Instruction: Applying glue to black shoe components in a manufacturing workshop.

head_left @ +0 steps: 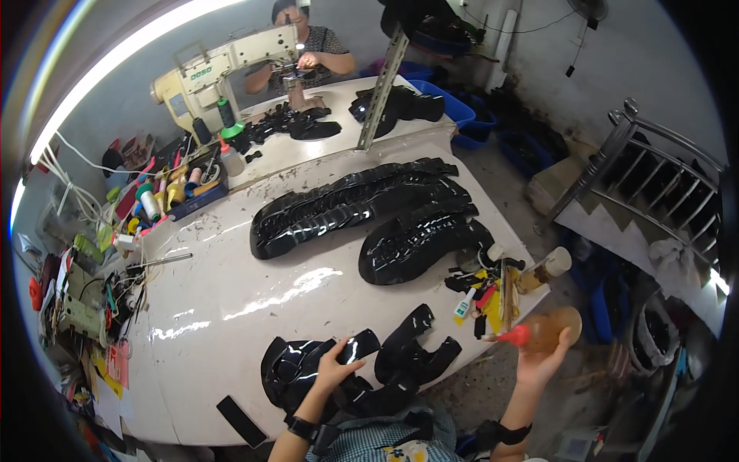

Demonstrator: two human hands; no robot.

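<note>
In my raised right hand (541, 363) is a squeeze bottle (556, 327) of amber liquid with a red nozzle cap, tilted sideways off the table's right edge. My left hand (336, 368) has its thumb and fingers around a glossy black shoe upper (359, 346) in a loose pile at the near edge. Part of that pile lies hidden under the hand. Just right of it rests another black upper (412, 350), curved and open at one end. Farther back, long overlapping rows of black uppers (315, 219) and a shorter row (404, 250) lie on the white table (223, 296).
A phone (241, 421) lies near the front edge. At right are a jar (548, 269), a small white tube (465, 303) and loose tools. A tray of thread spools (198, 199) stands left. Behind, a person works at a sewing machine (223, 69); a metal post (383, 92) rises nearby.
</note>
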